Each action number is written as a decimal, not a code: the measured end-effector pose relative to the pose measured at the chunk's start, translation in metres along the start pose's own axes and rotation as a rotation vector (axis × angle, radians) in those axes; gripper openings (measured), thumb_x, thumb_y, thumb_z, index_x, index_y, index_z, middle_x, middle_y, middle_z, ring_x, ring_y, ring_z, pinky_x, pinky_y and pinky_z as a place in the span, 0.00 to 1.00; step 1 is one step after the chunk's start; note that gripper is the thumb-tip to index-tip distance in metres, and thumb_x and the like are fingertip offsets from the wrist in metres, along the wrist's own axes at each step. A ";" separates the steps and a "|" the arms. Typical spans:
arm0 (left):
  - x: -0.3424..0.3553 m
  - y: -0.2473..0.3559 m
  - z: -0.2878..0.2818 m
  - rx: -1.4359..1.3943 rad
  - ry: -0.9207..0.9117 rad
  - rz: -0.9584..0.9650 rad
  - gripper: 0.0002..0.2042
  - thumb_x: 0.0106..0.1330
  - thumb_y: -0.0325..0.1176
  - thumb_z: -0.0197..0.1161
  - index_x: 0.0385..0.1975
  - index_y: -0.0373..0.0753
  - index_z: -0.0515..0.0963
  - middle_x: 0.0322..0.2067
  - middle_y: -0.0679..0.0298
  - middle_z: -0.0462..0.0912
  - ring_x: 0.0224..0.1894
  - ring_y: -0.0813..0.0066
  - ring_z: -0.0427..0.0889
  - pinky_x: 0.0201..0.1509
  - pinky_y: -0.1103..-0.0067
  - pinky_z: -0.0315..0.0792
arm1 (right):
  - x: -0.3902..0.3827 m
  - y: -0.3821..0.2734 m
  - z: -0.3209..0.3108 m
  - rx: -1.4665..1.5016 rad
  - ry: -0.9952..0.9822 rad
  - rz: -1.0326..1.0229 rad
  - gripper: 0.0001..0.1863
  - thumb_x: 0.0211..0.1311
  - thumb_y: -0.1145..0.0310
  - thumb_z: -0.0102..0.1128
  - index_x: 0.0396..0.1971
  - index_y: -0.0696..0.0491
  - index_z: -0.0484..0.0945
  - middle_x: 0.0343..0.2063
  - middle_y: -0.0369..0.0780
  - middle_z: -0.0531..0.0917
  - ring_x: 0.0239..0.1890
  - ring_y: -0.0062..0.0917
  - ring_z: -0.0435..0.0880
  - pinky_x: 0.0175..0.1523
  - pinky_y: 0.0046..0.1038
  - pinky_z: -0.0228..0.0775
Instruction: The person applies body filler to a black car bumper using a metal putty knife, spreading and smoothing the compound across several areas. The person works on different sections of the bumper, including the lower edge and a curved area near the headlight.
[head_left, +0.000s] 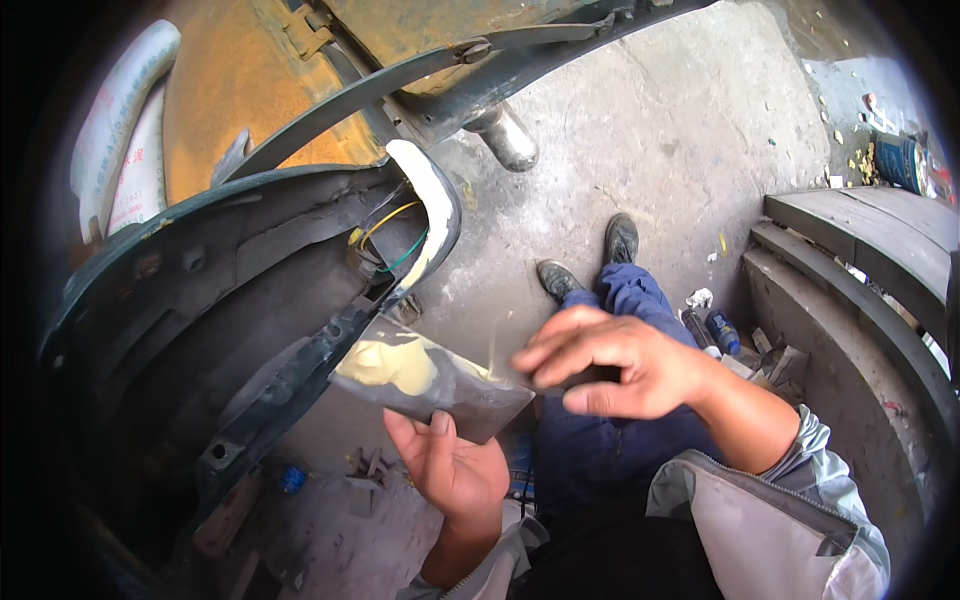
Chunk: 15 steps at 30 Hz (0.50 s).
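Note:
My left hand (450, 465) grips the lower edge of a flat grey board (470, 405), thumb on top. Pale yellow putty (390, 366) lies in a thick smear on the board's left part, with a thin streak along its far edge. My right hand (625, 365) hovers at the board's right end, fingers bent toward the thumb around something thin and dark; the fingertips are blurred, so its kind is unclear. Beyond the board, a curved vehicle body panel (455, 215) carries a cream-coloured filler strip (430, 205) along its edge. Yellow and green wires (385, 235) show in the opening beside it.
A rusty orange metal surface (225, 110) and white printed sacks (125, 130) are at the far left. Grey steps or planks (860, 240) stand on the right. A blue bottle (722, 332) and scraps lie on the concrete floor (640, 120). A blue can (900, 160) is at the far right.

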<state>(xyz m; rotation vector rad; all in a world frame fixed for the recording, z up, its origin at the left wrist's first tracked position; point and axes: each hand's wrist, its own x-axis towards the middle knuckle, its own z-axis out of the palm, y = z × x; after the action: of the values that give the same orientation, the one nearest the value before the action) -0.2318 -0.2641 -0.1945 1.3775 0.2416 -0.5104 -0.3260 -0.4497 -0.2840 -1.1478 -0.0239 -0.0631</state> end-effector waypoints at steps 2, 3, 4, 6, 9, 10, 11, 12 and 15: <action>-0.005 0.002 -0.002 0.045 -0.008 0.046 0.32 0.67 0.21 0.50 0.74 0.30 0.54 0.69 0.47 0.66 0.71 0.57 0.68 0.76 0.60 0.60 | 0.004 0.004 -0.016 -0.478 -0.004 -0.019 0.19 0.58 0.77 0.68 0.52 0.55 0.84 0.58 0.40 0.84 0.64 0.37 0.77 0.70 0.38 0.63; -0.008 0.002 -0.006 0.074 -0.026 0.045 0.32 0.67 0.21 0.50 0.74 0.30 0.54 0.69 0.47 0.66 0.71 0.57 0.68 0.76 0.60 0.60 | 0.016 -0.001 -0.018 -0.654 0.059 -0.026 0.23 0.56 0.76 0.66 0.54 0.54 0.83 0.60 0.37 0.83 0.64 0.37 0.76 0.69 0.40 0.63; -0.012 0.002 -0.010 0.103 -0.043 0.044 0.32 0.67 0.21 0.51 0.74 0.30 0.54 0.68 0.46 0.67 0.70 0.56 0.68 0.75 0.59 0.60 | 0.031 -0.011 -0.021 -0.837 0.083 0.040 0.25 0.55 0.77 0.64 0.56 0.52 0.81 0.62 0.35 0.81 0.63 0.36 0.76 0.62 0.41 0.64; -0.015 -0.002 -0.016 0.127 -0.061 0.050 0.32 0.67 0.21 0.52 0.73 0.29 0.54 0.67 0.46 0.68 0.69 0.56 0.69 0.75 0.60 0.61 | 0.067 -0.013 -0.023 -1.125 0.220 -0.062 0.23 0.58 0.75 0.61 0.55 0.49 0.81 0.63 0.33 0.80 0.62 0.33 0.76 0.56 0.42 0.64; -0.019 -0.001 -0.015 0.115 -0.082 0.046 0.31 0.67 0.21 0.52 0.73 0.29 0.55 0.67 0.46 0.68 0.69 0.56 0.70 0.74 0.60 0.61 | 0.114 -0.008 -0.028 -1.375 0.316 -0.238 0.14 0.61 0.69 0.58 0.46 0.47 0.84 0.59 0.28 0.82 0.59 0.28 0.76 0.54 0.43 0.66; -0.020 -0.001 -0.016 0.109 -0.101 0.052 0.31 0.67 0.21 0.52 0.72 0.29 0.55 0.67 0.47 0.68 0.69 0.57 0.70 0.75 0.61 0.61 | 0.122 -0.008 -0.029 -1.421 0.305 -0.251 0.13 0.62 0.68 0.57 0.45 0.47 0.84 0.58 0.28 0.83 0.59 0.27 0.75 0.53 0.44 0.66; -0.021 -0.002 -0.017 0.101 -0.115 0.057 0.31 0.67 0.21 0.52 0.72 0.29 0.56 0.67 0.47 0.68 0.69 0.57 0.70 0.75 0.61 0.61 | 0.129 -0.011 -0.031 -1.466 0.287 -0.263 0.12 0.63 0.66 0.57 0.44 0.46 0.84 0.57 0.27 0.84 0.59 0.26 0.75 0.53 0.44 0.66; -0.023 -0.004 -0.020 0.096 -0.108 0.048 0.31 0.68 0.21 0.52 0.72 0.29 0.56 0.67 0.47 0.69 0.69 0.58 0.69 0.75 0.61 0.61 | 0.136 -0.012 -0.032 -1.511 0.269 -0.276 0.12 0.64 0.65 0.56 0.43 0.46 0.85 0.56 0.27 0.84 0.59 0.25 0.75 0.52 0.44 0.66; -0.026 -0.012 -0.032 0.081 -0.110 0.034 0.31 0.66 0.20 0.51 0.73 0.29 0.57 0.69 0.48 0.67 0.70 0.57 0.68 0.76 0.61 0.59 | 0.146 -0.012 -0.034 -1.540 0.202 -0.245 0.10 0.64 0.64 0.57 0.41 0.45 0.85 0.47 0.24 0.86 0.54 0.22 0.76 0.50 0.43 0.67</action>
<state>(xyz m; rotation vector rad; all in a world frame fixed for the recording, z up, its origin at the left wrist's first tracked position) -0.2558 -0.2288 -0.1992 1.4250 0.1093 -0.5711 -0.1810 -0.4910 -0.2794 -2.6660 0.0806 -0.4738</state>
